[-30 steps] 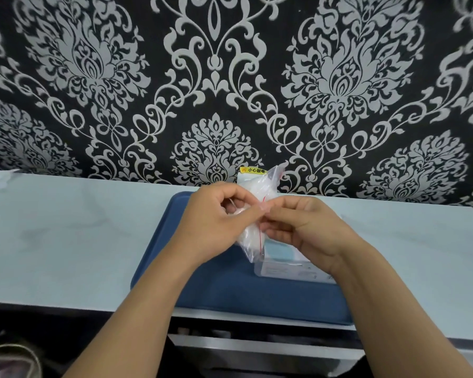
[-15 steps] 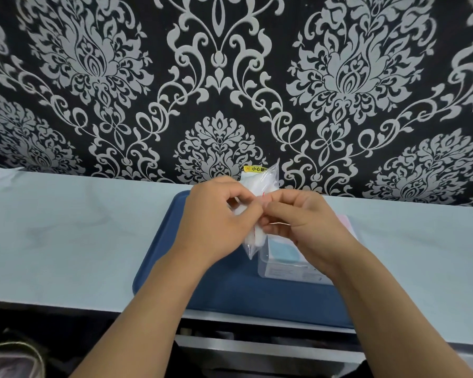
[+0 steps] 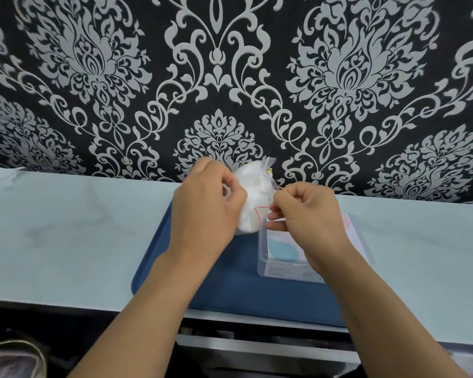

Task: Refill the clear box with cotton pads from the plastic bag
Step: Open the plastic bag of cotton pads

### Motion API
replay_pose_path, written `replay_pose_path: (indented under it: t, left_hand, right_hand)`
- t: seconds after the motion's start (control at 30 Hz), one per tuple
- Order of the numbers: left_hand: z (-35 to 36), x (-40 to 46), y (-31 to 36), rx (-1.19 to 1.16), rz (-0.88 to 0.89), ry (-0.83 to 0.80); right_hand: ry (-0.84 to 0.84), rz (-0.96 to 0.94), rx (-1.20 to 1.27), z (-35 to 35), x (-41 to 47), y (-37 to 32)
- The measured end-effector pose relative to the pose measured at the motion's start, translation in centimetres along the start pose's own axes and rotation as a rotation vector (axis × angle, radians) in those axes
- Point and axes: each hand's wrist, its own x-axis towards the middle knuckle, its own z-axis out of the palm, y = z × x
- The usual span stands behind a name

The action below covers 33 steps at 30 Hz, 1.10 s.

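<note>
1. Both hands held the bag (image 3: 253,199) of white pads above the tray (image 3: 230,282), near the counter's (image 3: 66,241) back edge.
2. The left hand (image 3: 205,211) was curled around the bag's left side.
3. The right hand (image 3: 306,214) pinched the bag's right edge with closed fingertips.
4. The clear box (image 3: 273,266) sat on the tray's right part, below the right hand.
</note>
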Motion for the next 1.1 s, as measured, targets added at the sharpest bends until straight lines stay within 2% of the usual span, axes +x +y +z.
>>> replay_pose_path:
  t: [0.1,0.3,0.37,0.5,0.57,0.7,0.8,0.87,0.97,1.1]
  left_hand:
    - [-0.8,0.4,-0.7,-0.028,0.002,0.040]
    - [-1.7,0.9,-1.2,0.098,0.064,0.118]
    - [-2.1,1.2,-1.9,0.091,0.106,0.099]
    - [-2.7,1.3,-2.4,0.064,0.202,0.016]
    - [-2.7,1.2,-2.2,0.030,0.197,0.009]
    - [-2.4,0.7,-1.7,-0.140,-0.036,-0.056]
    - [-2.5,0.2,-1.7,-0.122,-0.089,-0.075]
    - [-2.7,0.2,-2.2,-0.071,-0.084,-0.075]
    - [-2.6,-0.1,-3.1,-0.120,-0.088,-0.122]
    - [-2.6,-0.2,-4.9,-0.114,-0.105,-0.368]
  right_hand:
    - [0.007,-0.018,-0.083,-0.6,-0.2,-0.1]
    - [0.236,-0.306,-0.584,-0.9,-0.8,-0.2]
    - [0.270,-0.312,-0.631,-1.5,-0.9,-0.3]
    - [0.208,-0.237,-0.677,-2.3,-0.7,0.2]
    - [0.124,-0.178,-0.613,-2.4,-0.8,0.4]
    - [-0.197,0.107,-0.114,-0.7,-1.8,0.4]
    - [-0.179,0.192,0.114,1.7,-2.2,0.9]
    - [-0.179,0.240,0.177,3.4,-2.2,1.8]
    - [-0.232,0.279,0.199,5.5,-1.9,3.1]
    - [-0.315,0.303,0.101,5.4,-1.4,1.8]
